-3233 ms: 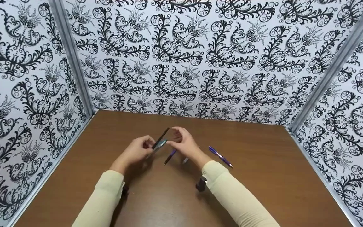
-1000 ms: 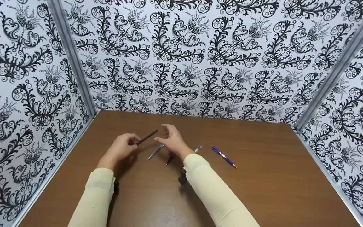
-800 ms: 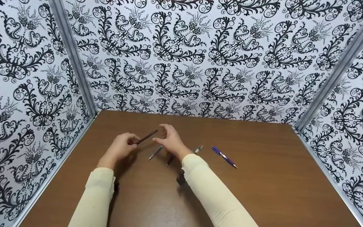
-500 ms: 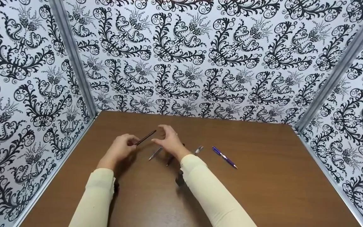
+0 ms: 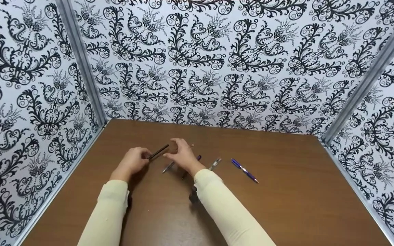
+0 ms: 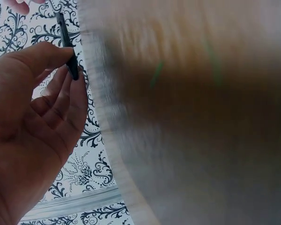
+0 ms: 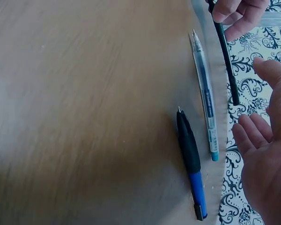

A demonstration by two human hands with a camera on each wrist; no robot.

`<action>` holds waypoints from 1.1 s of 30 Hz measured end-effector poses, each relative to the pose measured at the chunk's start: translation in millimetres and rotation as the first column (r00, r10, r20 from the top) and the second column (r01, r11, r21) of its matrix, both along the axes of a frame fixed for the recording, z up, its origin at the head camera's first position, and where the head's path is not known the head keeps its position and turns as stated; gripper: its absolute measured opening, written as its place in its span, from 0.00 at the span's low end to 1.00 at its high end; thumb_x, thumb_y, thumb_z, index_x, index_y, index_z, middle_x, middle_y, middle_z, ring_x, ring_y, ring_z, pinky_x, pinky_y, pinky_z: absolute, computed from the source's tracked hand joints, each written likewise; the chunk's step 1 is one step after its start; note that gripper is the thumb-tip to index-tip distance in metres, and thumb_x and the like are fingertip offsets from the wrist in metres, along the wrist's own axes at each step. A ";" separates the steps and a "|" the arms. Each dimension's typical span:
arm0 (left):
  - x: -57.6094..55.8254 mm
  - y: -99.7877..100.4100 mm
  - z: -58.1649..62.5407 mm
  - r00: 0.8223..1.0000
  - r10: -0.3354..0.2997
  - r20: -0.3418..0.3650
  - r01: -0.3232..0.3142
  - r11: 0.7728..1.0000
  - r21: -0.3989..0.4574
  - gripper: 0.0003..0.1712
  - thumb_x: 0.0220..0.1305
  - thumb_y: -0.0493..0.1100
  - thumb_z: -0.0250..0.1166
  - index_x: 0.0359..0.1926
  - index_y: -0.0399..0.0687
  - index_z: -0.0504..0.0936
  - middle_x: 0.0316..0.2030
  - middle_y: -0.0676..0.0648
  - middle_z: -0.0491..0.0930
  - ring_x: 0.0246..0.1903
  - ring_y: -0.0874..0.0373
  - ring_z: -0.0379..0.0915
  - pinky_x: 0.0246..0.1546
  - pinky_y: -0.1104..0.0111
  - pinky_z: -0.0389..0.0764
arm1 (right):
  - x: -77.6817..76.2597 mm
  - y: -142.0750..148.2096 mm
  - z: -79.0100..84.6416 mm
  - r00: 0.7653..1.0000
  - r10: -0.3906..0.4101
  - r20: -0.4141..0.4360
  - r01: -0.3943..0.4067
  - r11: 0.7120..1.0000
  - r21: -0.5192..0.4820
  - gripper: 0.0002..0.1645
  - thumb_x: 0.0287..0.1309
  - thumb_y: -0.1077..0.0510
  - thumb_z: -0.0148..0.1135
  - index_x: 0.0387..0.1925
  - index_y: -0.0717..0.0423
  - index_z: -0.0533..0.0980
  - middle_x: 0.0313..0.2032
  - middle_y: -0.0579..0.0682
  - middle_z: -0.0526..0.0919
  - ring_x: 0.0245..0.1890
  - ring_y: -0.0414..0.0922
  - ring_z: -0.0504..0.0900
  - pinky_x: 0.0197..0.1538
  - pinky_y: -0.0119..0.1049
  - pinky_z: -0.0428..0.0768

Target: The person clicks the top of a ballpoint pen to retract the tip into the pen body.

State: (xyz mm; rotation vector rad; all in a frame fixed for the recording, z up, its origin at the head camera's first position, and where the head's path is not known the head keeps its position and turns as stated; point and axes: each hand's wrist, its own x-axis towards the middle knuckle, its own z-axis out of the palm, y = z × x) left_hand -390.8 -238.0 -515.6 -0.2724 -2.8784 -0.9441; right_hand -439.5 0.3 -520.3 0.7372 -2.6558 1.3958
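Observation:
My left hand (image 5: 132, 162) pinches one end of a slim black pen (image 5: 159, 151) between thumb and fingertips, over the left half of the table. The black pen (image 6: 67, 42) slants up and away in the left wrist view. Facing its free end is my right hand (image 5: 182, 155), thumb and fingers spread, with a gap to the pen in the right wrist view. Below lie a clear pen with a teal end (image 7: 206, 93) and a black-and-blue pen (image 7: 189, 145). In the head view, my right hand partly covers both.
Another clear pen (image 5: 214, 164) lies beside my right wrist, partly behind the sleeve. Farther right rests a purple-blue pen (image 5: 245, 170). Patterned panels (image 5: 197, 68) enclose the brown table (image 5: 286, 205) at the back and sides.
The teal-ended clear pen, earlier raised between my hands, now lies on the table. Both hands have shifted left, and the black pen points lower. Over the last second they have barely moved.

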 end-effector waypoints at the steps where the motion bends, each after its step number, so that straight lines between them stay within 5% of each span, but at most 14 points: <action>1: -0.5 0.0 -0.3 1.000 0.005 0.005 -0.005 1.000 -0.009 0.12 0.71 0.29 0.69 0.54 0.35 0.90 0.49 0.37 0.88 0.52 0.39 0.84 0.58 0.42 0.83 | 0.4 0.0 0.0 1.000 0.003 0.006 -0.003 1.000 -0.003 0.44 0.67 0.55 0.80 0.76 0.65 0.71 0.72 0.62 0.75 0.73 0.58 0.74 0.76 0.51 0.73; 15: 2.8 2.3 0.7 0.993 0.084 0.079 -0.075 0.991 -0.107 0.13 0.73 0.32 0.69 0.56 0.37 0.89 0.48 0.38 0.87 0.47 0.40 0.83 0.54 0.43 0.85 | 3.1 -2.3 -6.1 0.999 0.026 0.033 -0.026 1.000 -0.015 0.43 0.66 0.57 0.80 0.75 0.67 0.71 0.71 0.67 0.75 0.72 0.62 0.75 0.77 0.54 0.72; 33: -1.5 0.1 -2.8 0.988 0.091 0.124 -0.081 0.994 -0.077 0.15 0.71 0.35 0.72 0.57 0.38 0.88 0.49 0.38 0.87 0.49 0.40 0.84 0.56 0.43 0.84 | 3.4 3.2 -8.1 0.998 0.030 0.047 -0.029 0.999 -0.014 0.39 0.66 0.56 0.80 0.74 0.59 0.74 0.68 0.64 0.75 0.69 0.61 0.77 0.72 0.54 0.76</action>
